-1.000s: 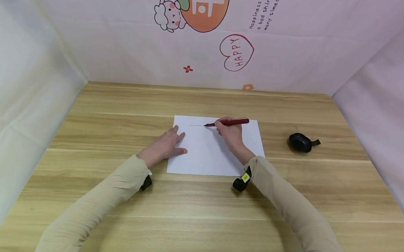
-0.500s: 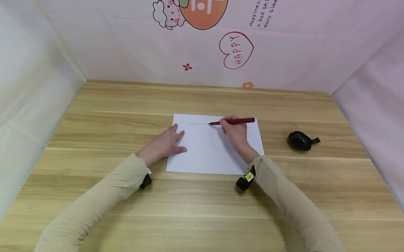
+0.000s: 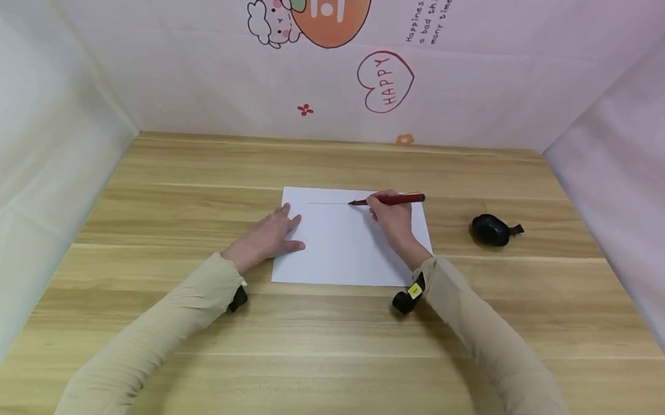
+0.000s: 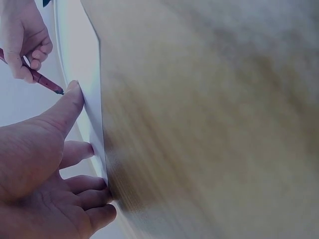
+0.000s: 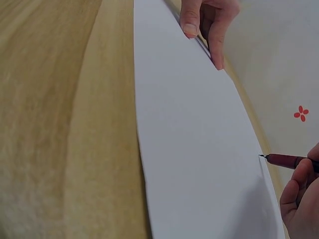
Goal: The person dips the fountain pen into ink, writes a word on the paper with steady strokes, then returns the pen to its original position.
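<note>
A white sheet of paper [image 3: 329, 249] lies on the wooden table, with a thin dark line [image 3: 327, 203] near its far edge. My right hand [image 3: 392, 218] pinches a dark red pen [image 3: 399, 199], whose dark tip touches the paper at the line's right end. Spread over the paper's left edge, my left hand [image 3: 267, 236] rests with fingers extended. In the left wrist view, the left hand's thumb [image 4: 67, 107] lies along the paper's edge. The right wrist view shows the pen [image 5: 284, 160] slanting from the right hand's fingers [image 5: 301, 179] to the sheet.
To the right of the paper sits a small black rounded object [image 3: 490, 230] with a short tab. A printed white cloth [image 3: 202, 83] stands behind the wooden table [image 3: 298, 359], and more white cloth hangs at both sides.
My right hand has slid a little rightward with the pen, and the drawn line has grown longer to the right. The left hand has stayed in place on the paper.
</note>
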`<state>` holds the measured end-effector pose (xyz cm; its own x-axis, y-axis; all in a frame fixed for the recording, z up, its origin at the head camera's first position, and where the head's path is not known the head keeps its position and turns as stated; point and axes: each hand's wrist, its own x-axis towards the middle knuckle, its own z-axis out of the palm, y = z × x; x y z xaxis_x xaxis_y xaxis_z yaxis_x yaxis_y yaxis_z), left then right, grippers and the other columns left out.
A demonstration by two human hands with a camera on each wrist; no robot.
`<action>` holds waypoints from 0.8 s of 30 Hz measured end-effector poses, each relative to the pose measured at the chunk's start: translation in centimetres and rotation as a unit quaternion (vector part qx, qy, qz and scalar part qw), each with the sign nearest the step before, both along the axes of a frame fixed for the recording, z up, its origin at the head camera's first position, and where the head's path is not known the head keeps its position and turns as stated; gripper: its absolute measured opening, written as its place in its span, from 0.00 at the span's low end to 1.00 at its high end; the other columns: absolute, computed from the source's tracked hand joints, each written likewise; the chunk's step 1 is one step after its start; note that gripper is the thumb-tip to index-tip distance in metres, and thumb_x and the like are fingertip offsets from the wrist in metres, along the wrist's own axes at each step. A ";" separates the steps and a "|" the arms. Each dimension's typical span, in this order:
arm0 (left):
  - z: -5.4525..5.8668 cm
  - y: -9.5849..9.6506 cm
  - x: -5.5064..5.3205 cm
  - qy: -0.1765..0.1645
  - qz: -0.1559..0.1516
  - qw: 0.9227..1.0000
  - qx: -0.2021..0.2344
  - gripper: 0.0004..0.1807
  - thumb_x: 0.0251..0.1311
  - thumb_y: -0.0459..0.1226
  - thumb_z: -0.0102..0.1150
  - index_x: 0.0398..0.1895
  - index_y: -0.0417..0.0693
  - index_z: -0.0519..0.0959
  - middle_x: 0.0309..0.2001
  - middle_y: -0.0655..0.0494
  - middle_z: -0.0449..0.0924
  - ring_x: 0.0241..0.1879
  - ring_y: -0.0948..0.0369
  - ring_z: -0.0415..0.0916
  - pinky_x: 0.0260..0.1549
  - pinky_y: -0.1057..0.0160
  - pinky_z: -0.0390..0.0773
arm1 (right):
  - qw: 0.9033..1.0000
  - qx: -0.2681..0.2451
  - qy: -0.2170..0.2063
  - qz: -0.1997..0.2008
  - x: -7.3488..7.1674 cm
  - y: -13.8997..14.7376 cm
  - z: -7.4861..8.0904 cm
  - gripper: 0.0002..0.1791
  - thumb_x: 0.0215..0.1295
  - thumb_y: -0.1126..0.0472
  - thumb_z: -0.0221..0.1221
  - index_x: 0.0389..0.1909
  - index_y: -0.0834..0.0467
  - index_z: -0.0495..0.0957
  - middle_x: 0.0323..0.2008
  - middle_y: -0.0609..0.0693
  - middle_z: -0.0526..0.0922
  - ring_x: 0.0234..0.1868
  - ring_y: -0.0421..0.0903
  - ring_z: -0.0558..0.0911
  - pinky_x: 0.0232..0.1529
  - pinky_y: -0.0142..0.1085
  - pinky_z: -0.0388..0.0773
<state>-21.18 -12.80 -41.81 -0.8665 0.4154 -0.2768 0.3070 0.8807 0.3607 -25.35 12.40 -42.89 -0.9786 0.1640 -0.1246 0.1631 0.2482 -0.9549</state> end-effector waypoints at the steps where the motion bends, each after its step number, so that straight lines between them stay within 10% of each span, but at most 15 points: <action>1: 0.0 0.0 0.0 0.000 0.000 1.000 0.002 0.38 0.63 0.48 0.57 0.70 0.38 0.58 0.73 0.31 0.43 0.73 0.41 0.43 0.70 0.45 0.51 | 1.000 -0.001 0.001 -0.002 0.0 0.0 0.0 0.10 0.60 0.57 0.59 0.40 0.58 0.79 0.23 0.46 0.77 0.23 0.40 0.75 0.24 0.27 0.70; 24: 0.4 -0.1 0.3 0.007 -0.008 1.000 0.003 0.38 0.63 0.48 0.56 0.69 0.36 0.59 0.72 0.30 0.44 0.73 0.40 0.45 0.69 0.45 0.54 | 0.999 -0.001 0.008 -0.036 0.3 1.6 0.0 0.07 0.57 0.59 0.59 0.35 0.57 0.78 0.17 0.40 0.76 0.19 0.35 0.74 0.20 0.25 0.67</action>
